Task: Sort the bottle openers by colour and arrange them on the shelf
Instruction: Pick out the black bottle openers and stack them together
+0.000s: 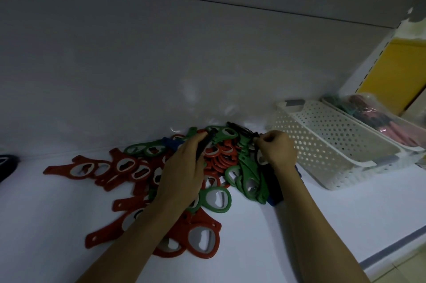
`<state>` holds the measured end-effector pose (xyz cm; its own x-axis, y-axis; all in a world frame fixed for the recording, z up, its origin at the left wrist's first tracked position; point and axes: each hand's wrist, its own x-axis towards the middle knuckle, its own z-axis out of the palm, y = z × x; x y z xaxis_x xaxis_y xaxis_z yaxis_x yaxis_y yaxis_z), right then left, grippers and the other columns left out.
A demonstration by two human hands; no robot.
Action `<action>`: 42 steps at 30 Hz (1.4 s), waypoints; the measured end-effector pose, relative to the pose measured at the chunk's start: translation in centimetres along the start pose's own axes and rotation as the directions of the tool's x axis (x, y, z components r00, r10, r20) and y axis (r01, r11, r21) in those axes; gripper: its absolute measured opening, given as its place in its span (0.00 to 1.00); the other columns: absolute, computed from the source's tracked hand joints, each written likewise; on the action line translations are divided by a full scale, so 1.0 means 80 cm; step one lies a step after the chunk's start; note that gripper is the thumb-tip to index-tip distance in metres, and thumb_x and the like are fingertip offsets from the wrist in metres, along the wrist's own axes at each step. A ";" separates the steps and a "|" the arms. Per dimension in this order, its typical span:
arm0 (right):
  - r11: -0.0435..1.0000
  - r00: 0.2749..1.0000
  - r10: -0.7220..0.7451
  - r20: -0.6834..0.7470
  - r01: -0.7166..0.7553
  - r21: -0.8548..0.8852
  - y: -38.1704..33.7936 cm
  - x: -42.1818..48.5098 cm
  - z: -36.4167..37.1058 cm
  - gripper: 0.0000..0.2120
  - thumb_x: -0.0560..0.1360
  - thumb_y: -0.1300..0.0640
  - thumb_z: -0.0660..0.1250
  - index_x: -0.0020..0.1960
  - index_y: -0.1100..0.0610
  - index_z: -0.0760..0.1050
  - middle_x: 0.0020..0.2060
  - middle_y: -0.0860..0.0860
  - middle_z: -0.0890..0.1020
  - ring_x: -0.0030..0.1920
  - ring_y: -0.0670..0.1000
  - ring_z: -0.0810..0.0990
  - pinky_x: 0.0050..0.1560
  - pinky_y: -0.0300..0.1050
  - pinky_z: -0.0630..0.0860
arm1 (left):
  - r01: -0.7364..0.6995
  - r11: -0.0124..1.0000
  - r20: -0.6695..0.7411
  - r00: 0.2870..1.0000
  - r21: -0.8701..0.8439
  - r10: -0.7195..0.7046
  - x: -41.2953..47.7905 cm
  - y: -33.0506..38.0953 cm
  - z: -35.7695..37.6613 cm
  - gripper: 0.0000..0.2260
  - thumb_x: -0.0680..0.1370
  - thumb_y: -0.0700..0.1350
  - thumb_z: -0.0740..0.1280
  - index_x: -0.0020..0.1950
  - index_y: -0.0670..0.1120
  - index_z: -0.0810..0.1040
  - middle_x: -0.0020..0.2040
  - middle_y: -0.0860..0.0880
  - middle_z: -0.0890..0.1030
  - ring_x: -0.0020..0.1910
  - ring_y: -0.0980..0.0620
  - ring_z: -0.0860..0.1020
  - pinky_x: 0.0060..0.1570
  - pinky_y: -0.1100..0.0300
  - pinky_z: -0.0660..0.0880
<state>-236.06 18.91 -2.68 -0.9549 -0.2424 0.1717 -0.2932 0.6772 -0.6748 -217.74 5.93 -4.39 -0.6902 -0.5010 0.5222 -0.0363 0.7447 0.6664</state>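
Note:
A heap of red, green, blue and black bottle openers [214, 158] lies on the white shelf [345, 209]. Red openers [87, 168] spread to the left and front, green ones [216, 197] sit in the middle and right. My left hand [182, 174] lies over the heap and grips a dark opener [204, 144] between thumb and fingers. My right hand [276, 149] pinches a black opener [255, 144] at the heap's far right. A blue opener [171, 142] shows at the back, and a dark blue one [275, 190] lies under my right forearm.
A white perforated basket [327, 144] stands to the right of the heap. Behind it a second basket [410, 128] holds bagged goods. A yellow panel [396, 70] is at the far right. A dark object [7, 162] sits at the left edge.

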 end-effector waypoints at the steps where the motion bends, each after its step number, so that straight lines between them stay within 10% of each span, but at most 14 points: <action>1: 0.993 0.999 -0.015 -0.043 0.019 0.115 -0.002 -0.002 0.000 0.10 0.72 0.51 0.70 0.33 0.52 0.76 0.29 0.48 0.80 0.36 0.53 0.81 0.47 0.49 0.78 | -0.004 1.000 -0.016 1.000 -0.026 0.004 0.001 0.001 -0.001 0.16 0.79 0.39 0.61 0.66 0.48 0.71 0.55 0.55 0.77 0.51 0.62 0.75 0.50 0.77 0.67; 4: 0.882 0.990 -0.062 -0.130 0.115 0.456 -0.017 -0.011 0.004 0.06 0.73 0.56 0.71 0.40 0.57 0.77 0.30 0.48 0.79 0.35 0.50 0.78 0.42 0.49 0.77 | -0.023 0.997 -0.061 0.998 -0.070 0.019 0.003 -0.002 -0.002 0.09 0.79 0.39 0.61 0.57 0.46 0.76 0.44 0.63 0.74 0.43 0.68 0.75 0.43 0.78 0.68; 9: 0.612 0.973 -0.212 -0.089 0.203 0.764 -0.054 -0.040 0.004 0.03 0.74 0.62 0.69 0.42 0.56 0.77 0.30 0.45 0.82 0.32 0.43 0.80 0.32 0.35 0.75 | 0.097 0.959 -0.080 0.989 -0.265 -0.122 0.004 0.001 -0.006 0.08 0.79 0.54 0.56 0.49 0.56 0.74 0.42 0.53 0.81 0.41 0.54 0.80 0.42 0.52 0.80; 15: 0.515 0.778 -0.514 0.362 -0.058 0.855 -0.084 -0.075 0.028 0.05 0.72 0.65 0.70 0.40 0.57 0.79 0.30 0.49 0.81 0.28 0.45 0.77 0.28 0.37 0.74 | 0.067 0.960 -0.029 0.997 -0.270 -0.078 0.001 0.001 -0.008 0.17 0.72 0.62 0.63 0.55 0.54 0.73 0.43 0.60 0.79 0.43 0.67 0.77 0.38 0.74 0.72; 18: 0.497 0.836 -0.410 0.365 -0.130 0.858 -0.084 -0.066 0.027 0.04 0.74 0.59 0.68 0.43 0.57 0.81 0.35 0.51 0.84 0.35 0.48 0.82 0.35 0.38 0.78 | 0.115 0.976 -0.073 0.989 -0.187 -0.131 0.003 -0.010 -0.006 0.14 0.76 0.54 0.65 0.58 0.50 0.76 0.42 0.60 0.78 0.41 0.67 0.76 0.37 0.73 0.72; 20: 0.649 0.955 -0.233 0.183 0.013 0.761 -0.072 -0.049 0.024 0.06 0.77 0.58 0.65 0.45 0.57 0.81 0.39 0.52 0.85 0.41 0.50 0.83 0.40 0.44 0.79 | 0.116 0.977 -0.099 0.986 -0.179 -0.135 0.003 -0.015 -0.005 0.09 0.77 0.50 0.66 0.56 0.50 0.77 0.40 0.60 0.78 0.39 0.66 0.77 0.36 0.73 0.72; 23: 0.963 0.969 -0.197 -0.149 0.220 0.158 -0.037 -0.020 0.018 0.10 0.77 0.58 0.61 0.55 0.58 0.78 0.47 0.56 0.83 0.47 0.56 0.80 0.47 0.49 0.77 | 0.125 0.969 -0.123 0.980 -0.214 -0.154 0.003 -0.014 -0.003 0.05 0.77 0.47 0.65 0.53 0.51 0.75 0.40 0.60 0.77 0.39 0.65 0.77 0.35 0.72 0.71; 27: 0.898 0.977 -0.187 0.101 0.212 -0.385 -0.004 -0.001 0.017 0.15 0.76 0.57 0.60 0.61 0.59 0.75 0.55 0.59 0.79 0.57 0.61 0.75 0.54 0.50 0.73 | 0.181 0.923 -0.153 0.958 -0.339 -0.244 0.004 -0.012 -0.004 0.03 0.80 0.46 0.59 0.49 0.52 0.71 0.40 0.54 0.77 0.36 0.61 0.76 0.33 0.68 0.70; 34: 0.952 0.979 -0.139 0.147 0.173 -0.252 0.005 0.003 0.004 0.11 0.73 0.55 0.68 0.49 0.63 0.81 0.44 0.59 0.83 0.46 0.60 0.81 0.47 0.49 0.78 | 0.098 0.921 -0.185 0.967 -0.378 -0.178 0.002 -0.006 -0.007 0.08 0.80 0.46 0.60 0.46 0.60 0.69 0.38 0.56 0.77 0.36 0.66 0.76 0.33 0.71 0.73; 42: 0.988 0.994 -0.052 0.095 0.065 -0.139 0.003 0.006 0.014 0.11 0.73 0.55 0.68 0.55 0.53 0.78 0.53 0.55 0.82 0.55 0.58 0.78 0.57 0.50 0.74 | 0.100 0.892 -0.172 0.966 -0.440 -0.193 0.003 -0.007 -0.003 0.05 0.80 0.46 0.60 0.52 0.56 0.69 0.45 0.58 0.78 0.41 0.67 0.79 0.37 0.72 0.76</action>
<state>-236.50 18.15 -3.58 -0.9296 -0.3417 0.1378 -0.3581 0.7501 -0.5559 -217.70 5.30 -4.50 -0.5352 -0.7034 0.4677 0.2168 0.4208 0.8809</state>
